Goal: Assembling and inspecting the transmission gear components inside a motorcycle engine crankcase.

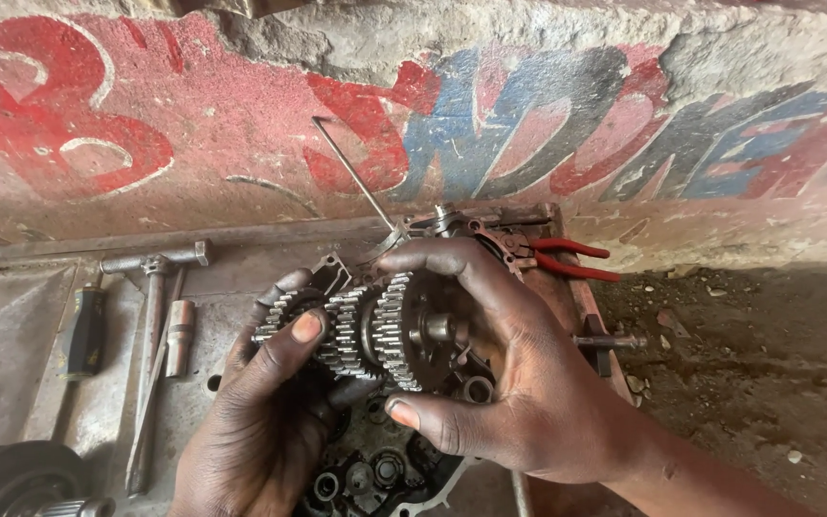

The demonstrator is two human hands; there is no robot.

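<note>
- The gear cluster is held between both hands, just above the open engine casing, so that the stacked gears are kept aligned.
- The left hand is cupped beneath it, grip pressed on the small gears.
- The right hand is clamped on the large gear, grip pinching its rim.
- Red-handled pliers and a T-handle wrench are laid nearby on the metal worktop.

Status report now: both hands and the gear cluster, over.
Left hand and right hand both grip the gear cluster. Held above open engine case. Red pliers, T-wrench lie aside, nothing blocking.
</note>
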